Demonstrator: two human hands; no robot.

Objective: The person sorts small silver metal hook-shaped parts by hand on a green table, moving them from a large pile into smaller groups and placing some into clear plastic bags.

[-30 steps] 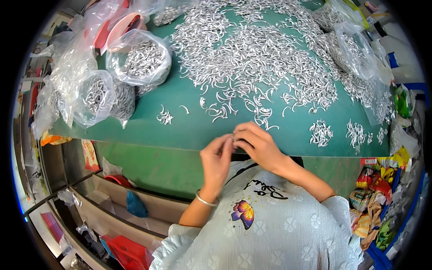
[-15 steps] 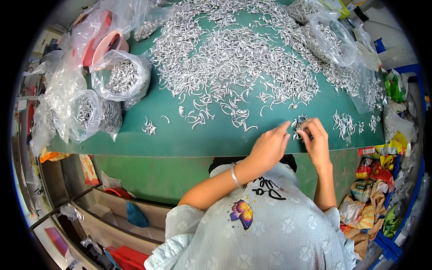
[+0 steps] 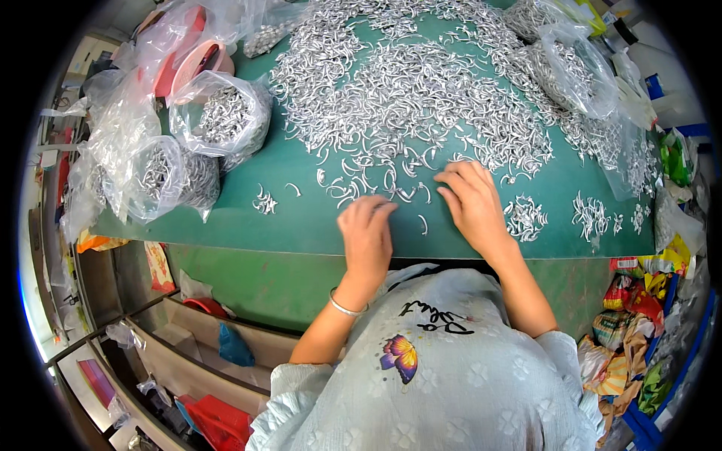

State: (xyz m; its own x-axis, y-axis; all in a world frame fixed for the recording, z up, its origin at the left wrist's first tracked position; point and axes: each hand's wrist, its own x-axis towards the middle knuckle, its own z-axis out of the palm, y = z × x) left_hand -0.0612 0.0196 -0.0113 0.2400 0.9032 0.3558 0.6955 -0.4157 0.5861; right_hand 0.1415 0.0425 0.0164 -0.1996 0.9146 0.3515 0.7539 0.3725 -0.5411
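Small silver curved metal pieces (image 3: 421,98) lie in a wide spread over the green table (image 3: 316,233). At the near edge of this spread, my left hand (image 3: 366,237) is palm down with loosely bent fingers beside some loose pieces; nothing shows in it. My right hand (image 3: 475,210) reaches in from the other side, open, its thumb apart from its bent fingers. A single curved piece (image 3: 423,225) lies between the hands. Just right of my right hand sits a small heap of pieces (image 3: 525,218). What lies under the fingertips is partly hidden.
Clear plastic bags of metal pieces (image 3: 226,113) stand at the left, near a pink basket (image 3: 201,64). Another filled bag (image 3: 568,71) leans at the far right. Small piles (image 3: 590,216) lie near the right edge. Below are drawers (image 3: 203,338) and colourful packets (image 3: 624,301).
Both hands have left the small heap at the right and moved left to the near edge of the spread. They are now apart, and the heap lies uncovered.
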